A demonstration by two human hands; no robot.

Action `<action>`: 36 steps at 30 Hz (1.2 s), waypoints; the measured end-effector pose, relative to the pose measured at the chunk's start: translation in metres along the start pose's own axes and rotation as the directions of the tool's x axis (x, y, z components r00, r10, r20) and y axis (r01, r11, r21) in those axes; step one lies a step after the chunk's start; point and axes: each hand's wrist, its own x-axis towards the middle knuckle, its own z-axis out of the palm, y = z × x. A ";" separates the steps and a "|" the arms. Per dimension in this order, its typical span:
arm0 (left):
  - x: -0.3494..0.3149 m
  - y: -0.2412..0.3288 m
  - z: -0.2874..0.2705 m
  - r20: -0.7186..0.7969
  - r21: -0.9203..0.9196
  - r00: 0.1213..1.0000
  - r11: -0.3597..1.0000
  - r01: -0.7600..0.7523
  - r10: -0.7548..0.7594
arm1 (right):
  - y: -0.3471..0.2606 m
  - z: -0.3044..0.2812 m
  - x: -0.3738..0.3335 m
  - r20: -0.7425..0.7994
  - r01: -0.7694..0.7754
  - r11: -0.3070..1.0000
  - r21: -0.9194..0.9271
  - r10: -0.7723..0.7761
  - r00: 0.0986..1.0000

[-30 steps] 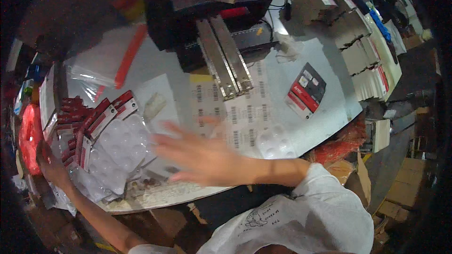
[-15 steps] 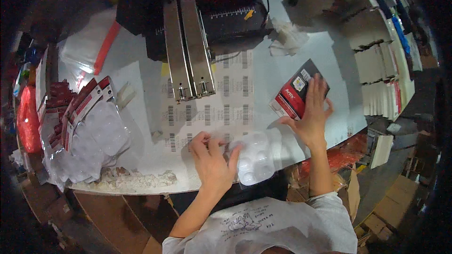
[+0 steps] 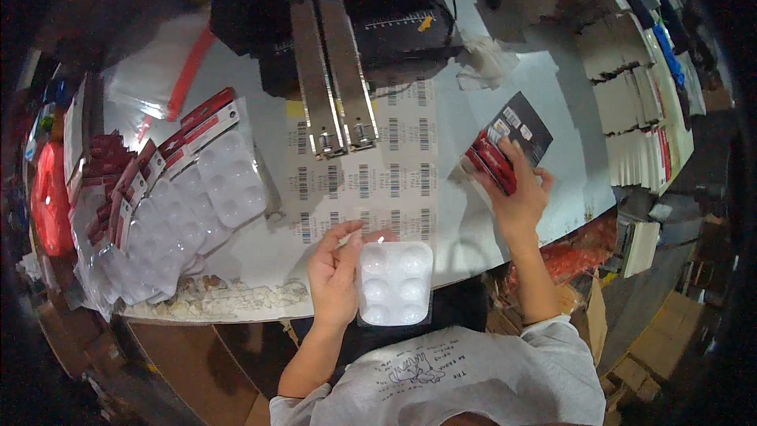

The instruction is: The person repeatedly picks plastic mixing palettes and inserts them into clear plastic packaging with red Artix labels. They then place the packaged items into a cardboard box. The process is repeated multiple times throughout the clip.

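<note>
A white paint palette (image 3: pixel 397 282) with round wells sits in a clear bag, held by its left edge at the table's front. My left hand (image 3: pixel 334 276) is closed on that bag, the thumb over its upper left side. To the right, my right hand (image 3: pixel 520 196) grips the lower edge of a red and black printed card (image 3: pixel 531 129), fingertips on its red part. Whether more cards lie beneath it, I cannot tell. Beyond my left hand lies a sheet of barcode stickers (image 3: pixel 378 162).
Several bagged palettes (image 3: pixel 230 181) with red cards lie heaped at the left. A black machine (image 3: pixel 276 71) with two metal rails (image 3: pixel 331 79) stands over the sticker sheet. Stacked cards (image 3: pixel 627 106) line the right edge; crumpled white material (image 3: pixel 487 63) lies behind the card.
My left hand has lifted and straightened the bagged palette. My right hand's fingers have curled from lying flat onto the card's edge. A bagged palette now lies further right on the left heap.
</note>
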 end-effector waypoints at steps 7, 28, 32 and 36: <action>-0.020 0.013 0.003 0.131 0.088 0.973 0.975 -0.203 0.190 | -0.065 -0.056 0.013 0.366 -0.109 0.699 0.706 -0.229 0.902; -0.001 0.008 -0.006 -0.197 0.305 0.858 0.862 -0.406 0.474 | -0.072 -0.031 0.039 0.679 -0.289 0.794 0.535 -0.201 0.706; -0.002 0.005 -0.010 -0.226 0.264 0.884 0.899 -0.350 0.410 | -0.063 -0.024 0.020 0.799 -0.646 0.491 0.584 -0.208 0.565; 0.001 0.014 -0.007 -0.179 0.321 0.868 0.861 -0.394 0.464 | -0.076 -0.020 0.010 0.794 -0.736 0.306 0.604 -0.145 0.591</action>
